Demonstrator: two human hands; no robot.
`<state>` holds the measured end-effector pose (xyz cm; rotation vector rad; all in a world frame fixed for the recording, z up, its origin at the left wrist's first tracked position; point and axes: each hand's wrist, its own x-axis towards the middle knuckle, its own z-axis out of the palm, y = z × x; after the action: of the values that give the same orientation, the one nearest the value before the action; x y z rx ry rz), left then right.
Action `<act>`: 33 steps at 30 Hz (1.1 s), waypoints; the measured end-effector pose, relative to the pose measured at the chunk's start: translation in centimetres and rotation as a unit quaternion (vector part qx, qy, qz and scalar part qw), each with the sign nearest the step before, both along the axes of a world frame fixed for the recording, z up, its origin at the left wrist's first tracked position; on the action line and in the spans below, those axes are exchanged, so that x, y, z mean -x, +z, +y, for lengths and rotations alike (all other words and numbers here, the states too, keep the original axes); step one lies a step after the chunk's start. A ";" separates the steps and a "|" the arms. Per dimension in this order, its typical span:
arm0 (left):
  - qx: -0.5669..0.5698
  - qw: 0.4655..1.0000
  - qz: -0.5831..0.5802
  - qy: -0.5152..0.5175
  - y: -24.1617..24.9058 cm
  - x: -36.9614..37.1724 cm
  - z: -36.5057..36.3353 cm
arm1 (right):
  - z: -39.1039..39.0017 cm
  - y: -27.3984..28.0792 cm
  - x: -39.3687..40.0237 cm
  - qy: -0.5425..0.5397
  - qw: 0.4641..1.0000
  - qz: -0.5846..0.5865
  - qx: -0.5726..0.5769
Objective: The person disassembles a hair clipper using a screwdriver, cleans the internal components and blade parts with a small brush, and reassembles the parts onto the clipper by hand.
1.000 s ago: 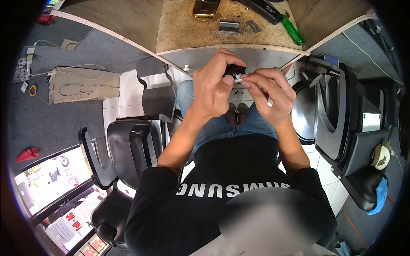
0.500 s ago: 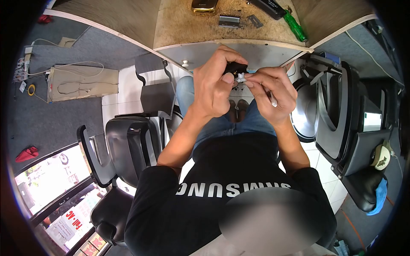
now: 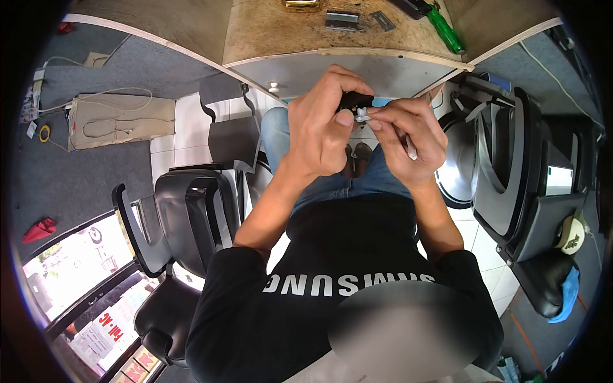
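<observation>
Above my lap, my left hand (image 3: 324, 124) is closed around a small black object (image 3: 355, 101), thumb against its lower edge. My right hand (image 3: 414, 134) pinches a thin white item (image 3: 362, 115) whose crumpled tip touches the black object. A white end (image 3: 411, 148) sticks out below the right fingers; whether it belongs to the same item is hidden by them. On the wooden shelf (image 3: 274, 38) beyond lie a flat metal piece (image 3: 342, 20), a small dark blade-like piece (image 3: 383, 20) and a green-handled tool (image 3: 445, 30).
A gold object (image 3: 302, 4) and part of a black device (image 3: 412, 6) are at the shelf's top edge. Black chairs stand at the left (image 3: 198, 217) and right (image 3: 504, 166). A cardboard piece (image 3: 121, 122) with a cable lies at the far left.
The view has shifted slightly, so the shelf and its items sit higher in the frame. Both hands keep nearly the same pose, with the white tip still at the black object.
</observation>
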<state>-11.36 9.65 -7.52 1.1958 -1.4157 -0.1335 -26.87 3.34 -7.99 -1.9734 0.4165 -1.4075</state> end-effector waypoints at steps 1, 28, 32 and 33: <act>-0.016 1.000 0.006 -0.001 0.1 0.1 0.2 | 0.0 0.0 0.0 -0.002 1.000 0.002 0.003; -0.016 0.995 -0.097 0.017 -1.0 1.0 0.4 | 1.4 -2.0 -0.3 -0.001 0.990 -0.074 -0.122; -0.017 0.996 -0.084 0.025 -1.2 1.2 0.2 | 1.0 -2.4 -0.4 0.012 0.989 -0.081 -0.122; -0.018 0.996 -0.084 0.026 -1.1 1.2 0.2 | 1.0 -2.5 -0.4 0.015 0.989 -0.081 -0.124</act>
<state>-12.60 9.85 -8.65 1.2961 -1.5310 -0.0223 -26.51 4.31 -10.50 -1.6475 0.4607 -1.4123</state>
